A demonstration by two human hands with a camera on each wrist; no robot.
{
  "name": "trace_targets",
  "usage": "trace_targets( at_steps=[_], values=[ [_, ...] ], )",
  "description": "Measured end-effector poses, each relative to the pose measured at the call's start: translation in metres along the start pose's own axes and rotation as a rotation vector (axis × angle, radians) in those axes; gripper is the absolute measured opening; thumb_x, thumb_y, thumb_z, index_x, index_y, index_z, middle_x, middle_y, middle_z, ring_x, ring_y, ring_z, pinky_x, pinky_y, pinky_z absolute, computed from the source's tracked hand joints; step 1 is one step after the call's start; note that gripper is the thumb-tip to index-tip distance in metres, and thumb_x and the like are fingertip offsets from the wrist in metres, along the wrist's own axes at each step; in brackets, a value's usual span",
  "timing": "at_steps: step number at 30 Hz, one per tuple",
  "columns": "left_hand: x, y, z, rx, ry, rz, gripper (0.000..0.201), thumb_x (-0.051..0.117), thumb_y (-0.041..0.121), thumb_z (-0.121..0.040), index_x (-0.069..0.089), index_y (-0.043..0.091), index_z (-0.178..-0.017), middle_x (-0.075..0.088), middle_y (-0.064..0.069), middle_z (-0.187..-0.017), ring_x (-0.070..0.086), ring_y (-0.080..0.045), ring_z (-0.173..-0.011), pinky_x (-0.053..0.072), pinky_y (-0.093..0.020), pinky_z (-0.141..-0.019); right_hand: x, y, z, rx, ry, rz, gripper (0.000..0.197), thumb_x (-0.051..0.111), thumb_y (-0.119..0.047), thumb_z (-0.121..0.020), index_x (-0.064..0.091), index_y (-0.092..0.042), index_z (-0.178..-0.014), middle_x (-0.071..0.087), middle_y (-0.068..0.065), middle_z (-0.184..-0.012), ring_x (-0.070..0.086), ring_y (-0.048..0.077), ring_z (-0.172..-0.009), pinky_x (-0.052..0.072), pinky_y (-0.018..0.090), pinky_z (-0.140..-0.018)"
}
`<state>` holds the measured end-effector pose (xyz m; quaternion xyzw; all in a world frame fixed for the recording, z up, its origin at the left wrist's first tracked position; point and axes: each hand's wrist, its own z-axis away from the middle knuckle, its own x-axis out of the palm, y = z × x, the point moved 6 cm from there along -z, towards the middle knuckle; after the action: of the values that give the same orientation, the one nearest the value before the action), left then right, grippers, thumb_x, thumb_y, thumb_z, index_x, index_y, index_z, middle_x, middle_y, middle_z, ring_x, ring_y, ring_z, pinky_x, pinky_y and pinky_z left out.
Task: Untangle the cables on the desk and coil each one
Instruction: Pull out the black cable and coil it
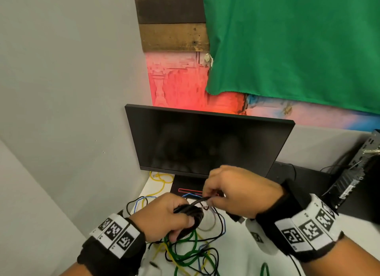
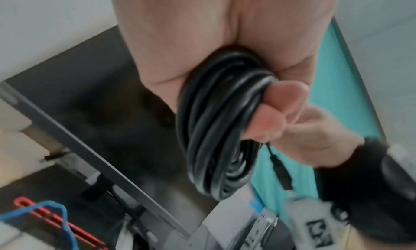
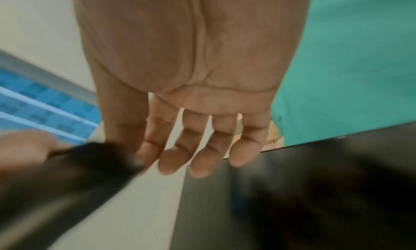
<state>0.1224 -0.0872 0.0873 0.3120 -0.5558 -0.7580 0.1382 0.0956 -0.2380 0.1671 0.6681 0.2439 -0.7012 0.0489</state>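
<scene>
White desk in a corner, dark monitor at the back, green cloth on the wall. Left hand is wrapped around a fat black cable coil, several glossy loops bunched tight, held above the desk. Right hand pinches the coil's loose end just beside it. Below them sits a messy tangle of cables: green, yellow, blue, thin black.
</scene>
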Motion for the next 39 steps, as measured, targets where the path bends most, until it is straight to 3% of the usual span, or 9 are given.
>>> trace_targets(
  at_steps=[3,6,11,20,24,29,33,36,39],
  values=[
    [0.006,0.01,-0.001,0.011,0.008,0.317,0.018,0.067,0.025,-0.072,0.062,0.008,-0.072,0.048,-0.004,-0.047,0.046,-0.016,-0.037,0.044,-0.025,-0.047,-0.006,0.004,-0.006,0.044,0.144,0.198,0.021,0.052,-0.05,-0.094,0.062,-0.032,-0.095,0.056,-0.012,-0.092,0.056,0.016,-0.088,0.046,0.035,-0.075],
    [0.008,0.023,-0.007,0.031,0.02,0.597,0.015,0.062,0.018,-0.072,0.065,0.004,-0.07,0.041,-0.003,-0.044,0.04,-0.014,-0.033,0.04,-0.021,-0.041,-0.003,0.002,-0.013,0.077,0.314,0.14,0.017,0.047,-0.042,-0.099,0.053,-0.027,-0.094,0.055,-0.009,-0.084,0.059,0.021,-0.079,0.041,0.034,-0.065],
    [0.006,0.031,-0.012,0.041,-0.011,0.78,0.022,0.064,0.022,-0.069,0.062,0.001,-0.073,0.039,-0.001,-0.044,0.038,-0.012,-0.031,0.039,-0.02,-0.039,0.009,0.019,-0.02,0.178,0.46,-0.507,0.016,0.063,-0.028,-0.094,0.057,-0.031,-0.079,0.063,-0.006,-0.072,0.058,0.007,-0.066,0.048,0.025,-0.062],
    [-0.004,0.021,-0.016,-0.005,0.063,0.824,0.02,0.064,0.024,-0.065,0.063,0.005,-0.066,0.039,0.0,-0.043,0.038,-0.013,-0.032,0.038,-0.021,-0.039,0.041,0.026,-0.03,0.351,0.364,-1.195,0.015,0.072,-0.026,-0.085,0.07,-0.03,-0.07,0.067,-0.002,-0.061,0.061,0.009,-0.05,0.046,0.02,-0.047],
    [-0.009,0.02,-0.016,0.012,0.13,0.774,0.02,0.064,0.023,-0.066,0.063,0.003,-0.064,0.039,-0.003,-0.042,0.039,-0.015,-0.031,0.039,-0.022,-0.038,0.061,0.019,-0.029,0.417,0.23,-1.497,0.007,0.071,-0.023,-0.074,0.078,-0.022,-0.077,0.069,0.007,-0.072,0.061,0.018,-0.06,0.048,0.031,-0.058],
    [-0.019,0.014,-0.019,-0.004,0.276,0.745,0.019,0.064,0.019,-0.067,0.059,0.0,-0.067,0.039,-0.004,-0.042,0.036,-0.016,-0.031,0.035,-0.022,-0.037,0.069,0.013,-0.024,0.293,0.095,-1.626,0.032,0.067,-0.028,-0.087,0.071,-0.001,-0.105,0.067,0.014,-0.091,0.063,0.027,-0.085,0.054,0.041,-0.078],
    [-0.025,0.009,-0.02,-0.027,0.336,0.839,0.023,0.058,0.024,-0.068,0.057,0.001,-0.068,0.039,-0.002,-0.042,0.034,-0.015,-0.032,0.031,-0.02,-0.037,0.068,0.002,-0.017,0.023,-0.034,-1.639,0.062,0.064,0.008,-0.068,0.051,0.001,-0.129,0.067,0.01,-0.106,0.064,0.027,-0.102,0.05,0.045,-0.091],
    [-0.024,0.01,-0.02,-0.033,0.294,0.919,0.022,0.056,0.023,-0.072,0.059,0.002,-0.067,0.038,0.0,-0.043,0.034,-0.013,-0.032,0.031,-0.021,-0.036,0.062,-0.003,-0.009,-0.114,-0.131,-1.603,0.08,0.06,0.018,-0.067,0.045,-0.006,-0.142,0.06,0.015,-0.125,0.057,0.032,-0.118,0.049,0.045,-0.096],
    [-0.022,0.011,-0.023,-0.033,0.308,0.987,0.022,0.056,0.024,-0.073,0.06,0.003,-0.067,0.037,0.001,-0.044,0.033,-0.011,-0.033,0.029,-0.02,-0.035,0.057,0.005,-0.012,0.014,0.11,-1.247,0.072,0.079,-0.012,-0.074,0.051,-0.029,-0.138,0.066,-0.002,-0.125,0.061,0.016,-0.121,0.05,0.039,-0.103]
  ],
)
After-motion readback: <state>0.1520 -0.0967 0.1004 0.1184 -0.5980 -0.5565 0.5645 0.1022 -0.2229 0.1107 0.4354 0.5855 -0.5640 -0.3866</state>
